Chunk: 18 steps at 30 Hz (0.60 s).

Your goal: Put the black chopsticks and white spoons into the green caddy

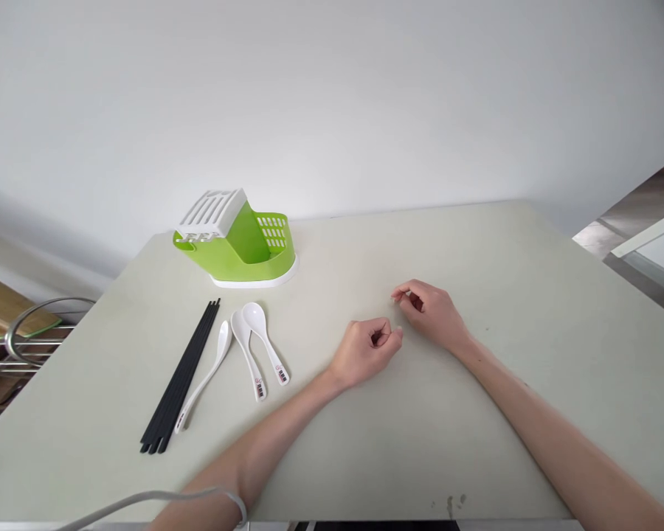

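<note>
My left hand [367, 349] rests on the table in a loose fist, thumb side up, with nothing seen inside the curled fingers. Just beyond it, to the right, lies my right hand [432, 310], also curled closed with nothing visible in it. The two are close but apart. To the left are three white spoons, one [265, 341] nearest my left hand, a second [249, 354] beside it and a third [204, 380] lying on its side. A bundle of black chopsticks [181, 376] lies beyond them. Behind stands a green and white utensil holder [237, 251].
The pale table [503, 254] meets a white wall [365, 110] at the back. A grey cable [144, 498] crosses over my left forearm at the front edge. Off the table's left side is a metal wire rack [27, 346] with a wooden board [5, 306].
</note>
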Motion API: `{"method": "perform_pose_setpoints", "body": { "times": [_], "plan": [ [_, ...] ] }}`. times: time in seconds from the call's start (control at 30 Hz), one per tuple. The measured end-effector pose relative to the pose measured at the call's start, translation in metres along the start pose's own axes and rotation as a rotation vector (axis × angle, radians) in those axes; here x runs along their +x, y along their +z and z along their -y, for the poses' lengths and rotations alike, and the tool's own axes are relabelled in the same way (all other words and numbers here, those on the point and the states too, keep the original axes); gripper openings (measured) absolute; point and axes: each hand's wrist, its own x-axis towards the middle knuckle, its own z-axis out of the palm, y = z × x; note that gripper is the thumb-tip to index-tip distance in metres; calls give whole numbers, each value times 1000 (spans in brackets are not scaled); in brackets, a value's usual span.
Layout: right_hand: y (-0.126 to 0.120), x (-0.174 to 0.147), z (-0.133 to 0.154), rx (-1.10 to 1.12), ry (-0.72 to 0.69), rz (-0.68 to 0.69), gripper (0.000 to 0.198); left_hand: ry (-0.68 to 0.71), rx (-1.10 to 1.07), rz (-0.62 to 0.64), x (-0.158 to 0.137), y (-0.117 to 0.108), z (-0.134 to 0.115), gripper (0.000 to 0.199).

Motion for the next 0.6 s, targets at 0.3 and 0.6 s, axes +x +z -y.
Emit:
{"method": "perform_pose_setpoints", "body": {
  "times": [0.3,0.6],
  "plan": [
    [-2,-2,-4,17,7,12,19,315,384,-26,-35,-58,-34,44],
    [-1,-1,-9,66,20,17,20,-102,772,-595,-103,-176,-53,33]
  ]
}}
